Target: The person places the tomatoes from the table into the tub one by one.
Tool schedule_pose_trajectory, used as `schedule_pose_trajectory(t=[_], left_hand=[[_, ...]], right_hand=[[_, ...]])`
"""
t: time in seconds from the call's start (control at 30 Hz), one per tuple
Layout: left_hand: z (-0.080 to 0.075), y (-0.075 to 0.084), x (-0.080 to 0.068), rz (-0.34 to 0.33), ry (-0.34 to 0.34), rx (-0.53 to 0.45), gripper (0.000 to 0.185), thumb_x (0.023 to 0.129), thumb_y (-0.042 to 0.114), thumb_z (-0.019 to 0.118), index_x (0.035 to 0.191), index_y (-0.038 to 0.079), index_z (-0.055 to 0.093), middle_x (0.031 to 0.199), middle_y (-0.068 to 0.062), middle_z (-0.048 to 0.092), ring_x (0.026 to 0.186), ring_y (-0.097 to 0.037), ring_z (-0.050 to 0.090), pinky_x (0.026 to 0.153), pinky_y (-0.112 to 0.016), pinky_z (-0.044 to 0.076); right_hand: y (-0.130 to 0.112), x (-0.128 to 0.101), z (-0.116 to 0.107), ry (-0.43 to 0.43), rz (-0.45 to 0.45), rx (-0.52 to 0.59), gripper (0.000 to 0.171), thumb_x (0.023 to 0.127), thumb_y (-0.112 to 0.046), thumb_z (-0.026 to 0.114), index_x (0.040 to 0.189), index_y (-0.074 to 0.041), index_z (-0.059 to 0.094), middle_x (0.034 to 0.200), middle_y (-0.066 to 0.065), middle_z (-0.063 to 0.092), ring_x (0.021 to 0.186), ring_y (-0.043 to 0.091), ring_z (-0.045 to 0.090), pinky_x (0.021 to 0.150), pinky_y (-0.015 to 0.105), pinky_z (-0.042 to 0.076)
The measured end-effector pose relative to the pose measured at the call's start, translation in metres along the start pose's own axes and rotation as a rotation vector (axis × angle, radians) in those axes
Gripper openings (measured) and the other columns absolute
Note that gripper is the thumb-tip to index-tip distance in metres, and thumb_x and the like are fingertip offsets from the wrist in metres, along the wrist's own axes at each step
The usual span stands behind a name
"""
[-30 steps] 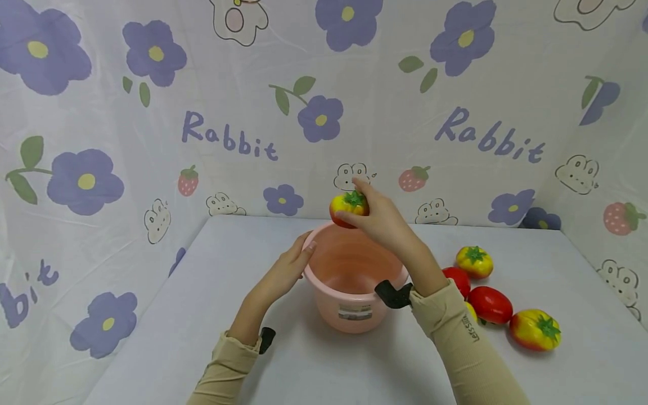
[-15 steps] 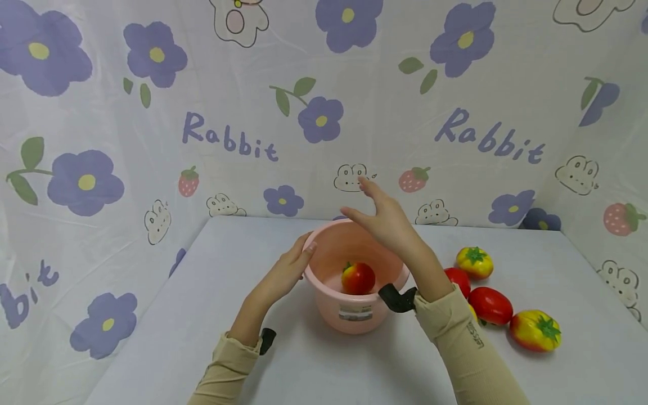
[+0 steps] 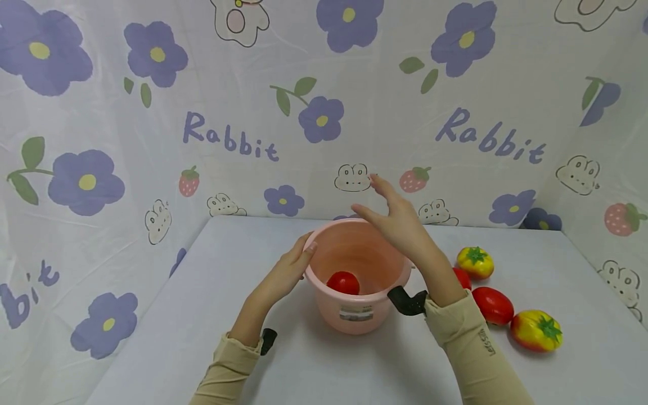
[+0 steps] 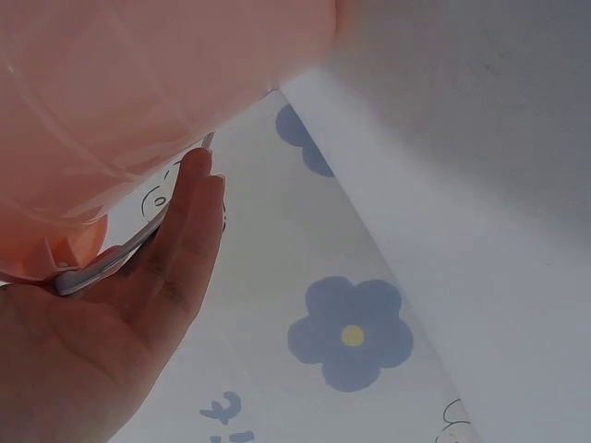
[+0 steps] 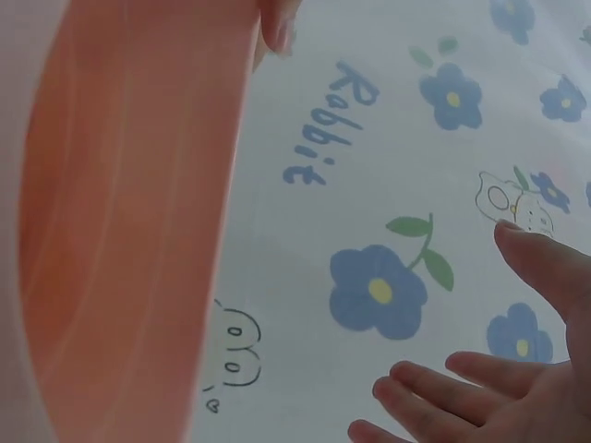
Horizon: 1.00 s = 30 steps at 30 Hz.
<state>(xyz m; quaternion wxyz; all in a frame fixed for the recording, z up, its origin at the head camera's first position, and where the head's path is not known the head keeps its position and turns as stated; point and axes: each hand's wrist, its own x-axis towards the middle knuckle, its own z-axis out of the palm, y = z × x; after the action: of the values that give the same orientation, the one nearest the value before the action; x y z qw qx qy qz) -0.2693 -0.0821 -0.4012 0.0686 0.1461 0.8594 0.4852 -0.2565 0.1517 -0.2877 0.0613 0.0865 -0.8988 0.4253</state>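
Observation:
A pale pink plastic bucket stands upright mid-table in the head view. My left hand grips its left rim, thumb over the edge and fingers outside. In the left wrist view, those fingers lie along the bucket's side handle. Inside the bucket is one red toy tomato, its lower part hidden by the front wall. Above the right rim hovers my right hand, fingers spread and holding nothing. The right wrist view shows that hand's bare fingers apart from the bucket.
To the right of the bucket lie several toy tomatoes: a yellow one behind, a red one in the middle, and a yellow-red one in front. My right forearm partly covers another red one. A patterned curtain closes the back.
My right hand has let go of the toy tomato, which dropped into the bucket and rolled left, turning its red side up. That hand then shifted slightly right. The left hand has stayed put.

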Motion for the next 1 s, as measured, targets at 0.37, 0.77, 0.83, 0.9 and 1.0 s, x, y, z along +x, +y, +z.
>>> schedule_pose_trajectory(t=[0.37, 0.77, 0.83, 0.9, 1.0], left_hand=[[-0.001, 0.002, -0.001, 0.005, -0.006, -0.009, 0.054, 0.103, 0.049, 0.032, 0.153, 0.031, 0.024, 0.150, -0.003, 0.047, 0.123, -0.031, 0.055, 0.092, -0.049, 0.053], [-0.001, 0.000, 0.000, 0.013, 0.003, -0.009, 0.052, 0.104, 0.047, 0.033, 0.153, 0.030, 0.026, 0.148, -0.004, 0.050, 0.120, -0.031, 0.056, 0.090, -0.048, 0.054], [-0.001, 0.001, -0.001, 0.013, 0.006, -0.007, 0.052, 0.104, 0.047, 0.033, 0.153, 0.030, 0.026, 0.148, -0.004, 0.049, 0.121, -0.030, 0.056, 0.090, -0.048, 0.054], [-0.001, 0.001, -0.001, 0.015, 0.005, -0.010, 0.053, 0.104, 0.048, 0.033, 0.153, 0.030, 0.026, 0.149, -0.004, 0.048, 0.122, -0.030, 0.056, 0.091, -0.048, 0.054], [-0.001, 0.002, -0.002, 0.013, 0.000, -0.013, 0.054, 0.103, 0.050, 0.033, 0.153, 0.030, 0.025, 0.151, -0.003, 0.046, 0.125, -0.031, 0.055, 0.092, -0.049, 0.054]], right_hand=[[0.010, -0.005, -0.014, 0.077, -0.001, 0.018, 0.078, 0.094, -0.044, 0.061, 0.157, -0.029, 0.017, 0.161, 0.005, 0.029, 0.147, 0.039, 0.028, 0.115, 0.062, 0.028], [0.034, -0.012, -0.023, 0.128, -0.019, 0.017, 0.080, 0.093, -0.047, 0.061, 0.157, -0.028, 0.017, 0.161, 0.006, 0.030, 0.149, 0.030, 0.026, 0.118, 0.056, 0.026], [0.037, -0.013, -0.024, 0.132, -0.003, 0.003, 0.080, 0.092, -0.048, 0.061, 0.157, -0.030, 0.016, 0.161, 0.008, 0.029, 0.149, 0.033, 0.027, 0.115, 0.059, 0.029], [0.040, -0.015, -0.026, 0.130, 0.019, -0.011, 0.081, 0.092, -0.050, 0.060, 0.157, -0.030, 0.015, 0.161, 0.010, 0.028, 0.147, 0.038, 0.027, 0.111, 0.063, 0.032], [0.043, -0.017, -0.028, 0.127, 0.044, -0.023, 0.083, 0.092, -0.051, 0.060, 0.157, -0.028, 0.014, 0.161, 0.014, 0.026, 0.146, 0.044, 0.028, 0.106, 0.068, 0.034]])
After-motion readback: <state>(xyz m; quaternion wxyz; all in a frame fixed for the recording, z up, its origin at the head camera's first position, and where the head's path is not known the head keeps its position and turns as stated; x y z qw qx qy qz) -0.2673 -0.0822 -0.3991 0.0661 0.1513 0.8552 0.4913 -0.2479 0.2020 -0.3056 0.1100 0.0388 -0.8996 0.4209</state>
